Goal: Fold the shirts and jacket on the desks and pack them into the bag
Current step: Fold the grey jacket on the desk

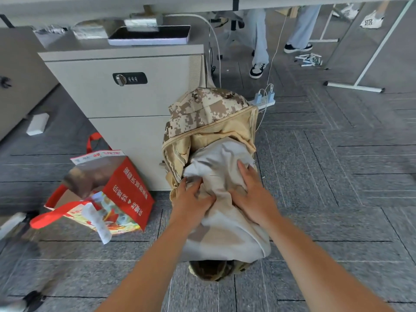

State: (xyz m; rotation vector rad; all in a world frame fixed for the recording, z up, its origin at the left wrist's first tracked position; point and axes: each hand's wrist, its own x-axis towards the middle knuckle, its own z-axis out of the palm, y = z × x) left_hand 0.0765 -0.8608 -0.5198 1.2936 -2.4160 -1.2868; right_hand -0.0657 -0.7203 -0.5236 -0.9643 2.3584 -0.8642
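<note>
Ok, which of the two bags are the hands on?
The camouflage backpack: left hand and right hand press a grey garment into its open top. The red tote beside it is untouched.

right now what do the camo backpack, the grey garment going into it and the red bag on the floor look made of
Camo backpack: matte woven fabric, likely canvas or nylon; stitched seams, zipper track, tan lining.
Grey garment: soft matte cloth, perhaps cotton knit; it bunches in loose folds.
Red bag: glossy printed sheet, probably laminated plastic weave; it shines and holds stiff creases.
</note>
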